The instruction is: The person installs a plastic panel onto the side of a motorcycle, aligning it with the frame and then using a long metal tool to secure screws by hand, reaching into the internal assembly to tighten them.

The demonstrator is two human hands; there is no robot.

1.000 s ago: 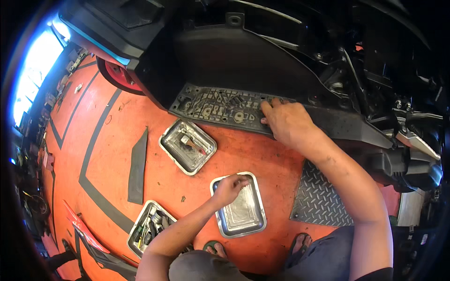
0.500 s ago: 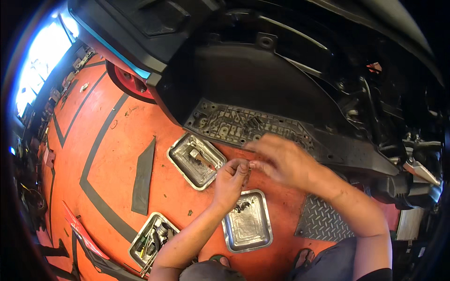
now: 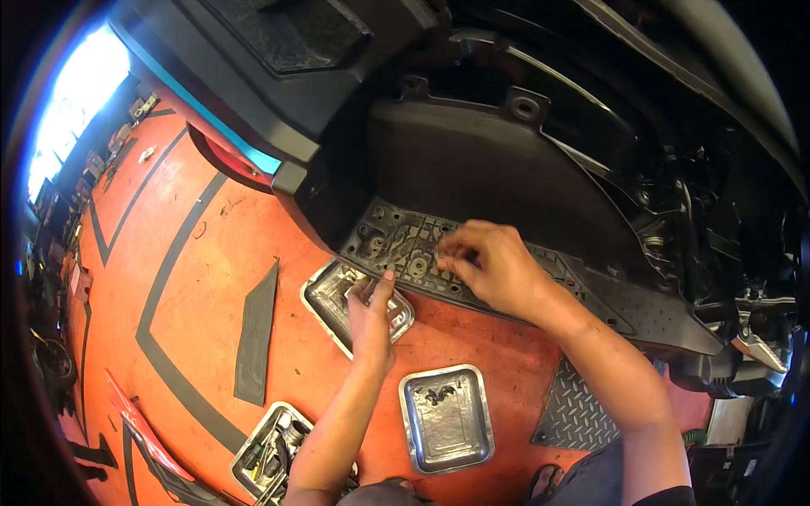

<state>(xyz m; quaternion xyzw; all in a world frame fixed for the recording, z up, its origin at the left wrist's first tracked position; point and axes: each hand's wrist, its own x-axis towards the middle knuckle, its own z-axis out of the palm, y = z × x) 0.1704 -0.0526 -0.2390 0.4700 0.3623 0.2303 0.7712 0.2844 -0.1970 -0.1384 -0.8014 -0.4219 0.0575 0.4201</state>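
Note:
The dirty, ribbed footboard (image 3: 413, 253) of a dark scooter lies in front of me, its upright black plastic panel (image 3: 489, 160) rising behind it. At the footboard's near edge is my left hand (image 3: 371, 320), thumb on top and fingers curled below the rim, closed on it. Over the middle of the board hovers my right hand (image 3: 498, 266), its fingertips pinched together. Whatever lies between those fingertips is too small or hidden to make out. Under the left hand stands a metal tray (image 3: 321, 297), partly covered; a tool in it shows only in part.
A second metal tray (image 3: 464, 455) holds small dark screws or clips. Another tray (image 3: 245, 472), with hand tools, stands by my left forearm. On the orange floor lie a dark flat strip (image 3: 256, 337), a red-and-black body panel (image 3: 143, 430) and a diamond-pattern plate (image 3: 574, 409).
My hands were together above the trays. They have parted: the left has moved to the footboard's edge, the right over its surface. The view has shifted slightly.

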